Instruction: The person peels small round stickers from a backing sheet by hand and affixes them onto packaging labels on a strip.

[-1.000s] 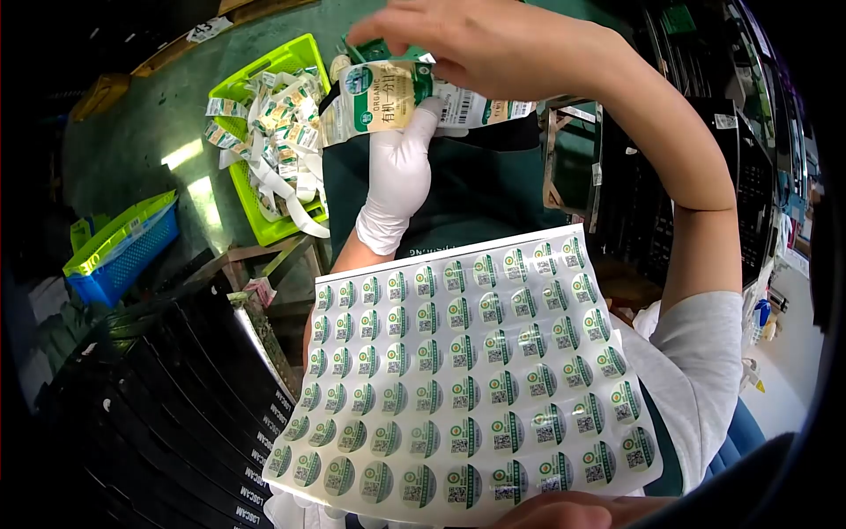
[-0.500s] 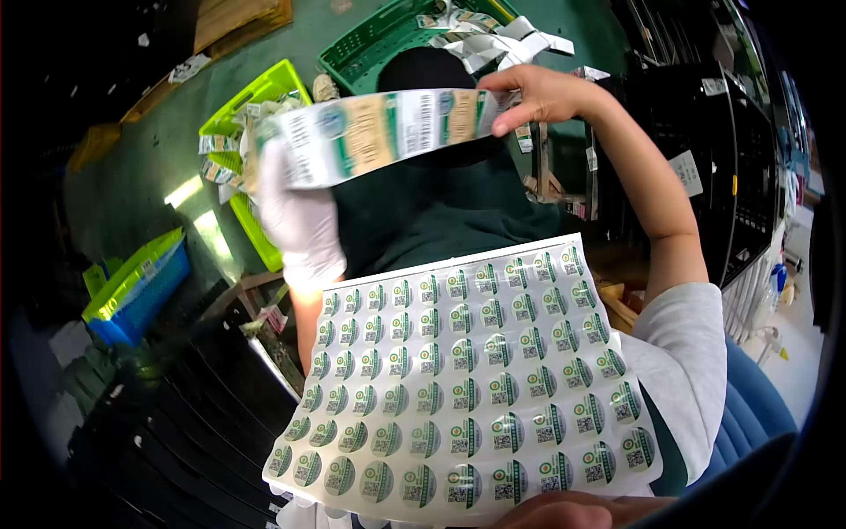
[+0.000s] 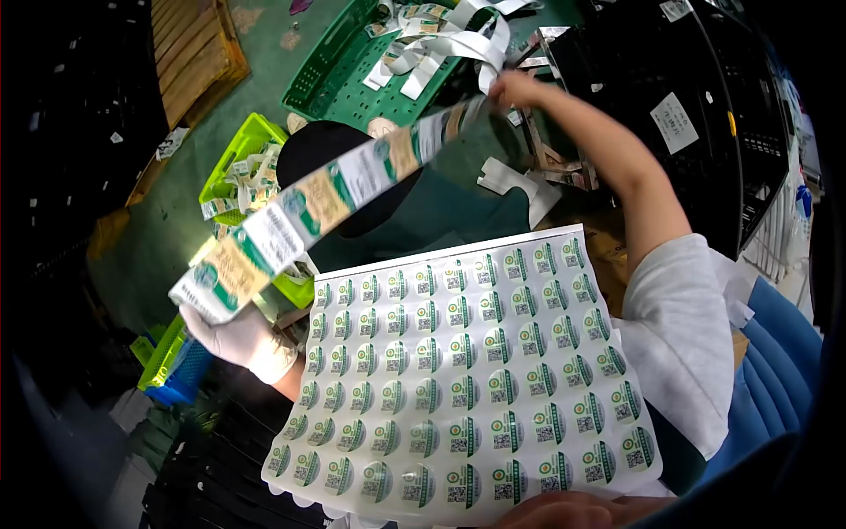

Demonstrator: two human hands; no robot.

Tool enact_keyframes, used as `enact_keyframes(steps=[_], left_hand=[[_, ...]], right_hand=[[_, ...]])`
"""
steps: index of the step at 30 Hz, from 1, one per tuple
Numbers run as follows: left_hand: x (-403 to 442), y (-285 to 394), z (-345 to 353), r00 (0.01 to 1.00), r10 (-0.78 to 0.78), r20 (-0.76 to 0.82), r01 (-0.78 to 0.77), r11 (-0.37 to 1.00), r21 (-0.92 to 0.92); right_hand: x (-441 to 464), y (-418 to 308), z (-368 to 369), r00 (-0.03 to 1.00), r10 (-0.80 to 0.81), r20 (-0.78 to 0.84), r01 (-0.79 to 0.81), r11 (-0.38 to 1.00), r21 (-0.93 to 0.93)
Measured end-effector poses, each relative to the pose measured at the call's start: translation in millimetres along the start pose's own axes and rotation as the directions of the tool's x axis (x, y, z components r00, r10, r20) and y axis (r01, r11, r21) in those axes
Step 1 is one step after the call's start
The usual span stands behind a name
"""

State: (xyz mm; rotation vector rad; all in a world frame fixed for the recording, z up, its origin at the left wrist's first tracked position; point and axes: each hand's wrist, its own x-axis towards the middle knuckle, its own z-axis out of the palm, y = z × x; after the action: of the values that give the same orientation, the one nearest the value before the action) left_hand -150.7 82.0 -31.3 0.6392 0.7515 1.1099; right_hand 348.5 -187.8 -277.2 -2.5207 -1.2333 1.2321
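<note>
A long strip of printed labels [image 3: 319,201], with barcodes and green and tan panels, is stretched diagonally between my two hands. My left hand [image 3: 236,338], in a white glove, grips its lower left end, with the fingers partly hidden behind the strip. At the upper right, my right hand [image 3: 520,91] is bare, slightly blurred and closed on the strip's far part. White backing hangs in loops just beyond it. Below the strip, a sheet of round QR-code stickers [image 3: 443,361] lies across the front of my body, touched by neither hand.
A dark green crate [image 3: 308,81] holds loose label strips [image 3: 423,48]. Beyond my left hand stand a lime-green basket [image 3: 220,167] with labels and a blue basket [image 3: 187,370]. A wooden pallet [image 3: 189,57] is at upper left; black crates [image 3: 648,84] stand at right.
My left hand has moved down and left, and my right hand slightly up. The strip between them has gone from nearly level to a long diagonal, with more of it showing. The view has shifted.
</note>
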Motion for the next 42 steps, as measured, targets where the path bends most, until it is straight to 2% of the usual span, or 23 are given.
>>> enact_keyframes(steps=[2, 3, 5, 6, 10, 11, 14, 17, 19, 21, 22, 23, 24, 25, 26, 28, 29, 31, 34, 35, 36, 39, 42], left_hand=[[10.2, -13.8, 20.8, 0.997, 0.034, 0.073, -0.037, 0.998, 0.040], [18.8, -17.5, 28.3, 0.992, -0.034, 0.121, 0.056, 0.982, -0.180], [34.4, -21.3, 39.4, 0.929, -0.084, 0.361, 0.176, 0.957, -0.232], [45.2, -19.6, 42.4, 0.852, -0.117, 0.510, 0.280, 0.925, -0.256], [37.5, -17.4, 89.1, 0.956, -0.004, 0.294, 0.089, 0.957, -0.276], [34.3, -16.5, 99.0, 0.960, 0.073, 0.271, -0.009, 0.973, -0.231], [58.7, 0.2, 48.7, 0.871, 0.031, 0.490, 0.173, 0.915, -0.365], [76.4, 31.8, -16.6, 0.883, 0.088, 0.460, 0.111, 0.915, -0.388], [85.9, 58.8, -58.5, 0.943, 0.137, 0.303, -0.002, 0.914, -0.406], [64.6, 66.2, -47.8, 0.975, 0.217, 0.046, -0.214, 0.974, -0.073], [49.5, 50.6, -33.7, 0.954, 0.298, -0.037, -0.285, 0.939, 0.192], [44.5, 29.2, -40.5, 0.956, 0.276, -0.102, -0.251, 0.946, 0.204], [47.3, 21.5, -40.3, 0.953, 0.267, -0.145, -0.229, 0.944, 0.237], [43.7, 6.9, -17.1, 0.967, 0.187, -0.174, -0.161, 0.975, 0.152], [49.1, -18.6, -25.2, 0.994, 0.108, -0.002, -0.107, 0.987, -0.118], [45.8, -63.2, 8.9, 0.998, 0.042, 0.052, -0.033, 0.986, -0.164], [53.4, -72.4, 14.7, 0.995, 0.018, 0.097, -0.001, 0.984, -0.178], [58.8, -75.8, 26.4, 0.989, -0.004, 0.148, 0.031, 0.983, -0.180], [60.7, -67.9, 54.7, 0.966, -0.001, 0.257, 0.064, 0.969, -0.239], [59.0, -66.3, 58.0, 0.962, 0.017, 0.271, 0.049, 0.971, -0.232], [57.2, -65.3, 60.7, 0.958, 0.032, 0.286, 0.035, 0.974, -0.224], [45.4, -63.3, 66.6, 0.962, 0.084, 0.259, -0.045, 0.987, -0.155], [42.9, -73.0, 65.9, 0.967, 0.172, 0.189, -0.159, 0.984, -0.082]], right_hand=[[-49.2, -71.1, -104.3, 0.869, 0.216, -0.445, -0.138, 0.970, 0.202], [-75.2, -93.5, -139.3, 0.794, 0.169, -0.584, -0.058, 0.977, 0.204], [-125.6, -137.1, -187.0, 0.751, -0.013, -0.660, 0.101, 0.990, 0.096], [-147.9, -156.1, -199.7, 0.795, -0.120, -0.594, 0.171, 0.985, 0.030], [-206.3, -224.7, -202.3, 0.953, -0.301, 0.045, 0.304, 0.946, -0.117], [-210.3, -240.6, -198.2, 0.934, -0.276, 0.229, 0.311, 0.941, -0.134], [-207.4, -274.4, -185.4, 0.798, -0.123, 0.590, 0.294, 0.934, -0.203], [-200.0, -286.4, -178.8, 0.677, 0.004, 0.736, 0.274, 0.927, -0.257], [-198.9, -278.0, -176.6, 0.647, 0.054, 0.761, 0.246, 0.929, -0.275], [-206.9, -260.5, -171.9, 0.638, 0.074, 0.767, 0.236, 0.929, -0.286], [-212.9, -247.0, -166.8, 0.644, 0.066, 0.762, 0.240, 0.928, -0.284], [-217.8, -207.0, -158.3, 0.644, -0.122, 0.756, 0.349, 0.925, -0.148], [-221.6, -176.7, -152.9, 0.685, -0.088, 0.723, 0.318, 0.929, -0.188], [-224.1, -142.6, -151.5, 0.710, -0.046, 0.702, 0.315, 0.913, -0.259], [-227.6, -123.9, -159.1, 0.749, 0.021, 0.662, 0.282, 0.895, -0.347], [-246.0, -159.8, -184.4, 0.866, 0.200, 0.458, 0.165, 0.750, -0.640], [-242.0, -175.1, -192.4, 0.911, 0.097, 0.401, 0.163, 0.808, -0.566], [-211.9, -184.7, -183.8, 0.871, -0.458, 0.176, 0.490, 0.810, -0.322], [-177.5, -258.1, -161.7, 0.854, -0.520, -0.024, 0.499, 0.832, -0.243], [-156.1, -263.0, -149.2, 0.735, -0.669, -0.111, 0.601, 0.718, -0.351], [-141.2, -273.3, -141.8, 0.676, -0.726, -0.125, 0.660, 0.672, -0.336], [-125.0, -300.2, -133.6, 0.732, -0.676, 0.084, 0.679, 0.734, -0.006], [-133.2, -298.3, -130.3, 0.733, -0.672, 0.105, 0.669, 0.740, 0.065]])
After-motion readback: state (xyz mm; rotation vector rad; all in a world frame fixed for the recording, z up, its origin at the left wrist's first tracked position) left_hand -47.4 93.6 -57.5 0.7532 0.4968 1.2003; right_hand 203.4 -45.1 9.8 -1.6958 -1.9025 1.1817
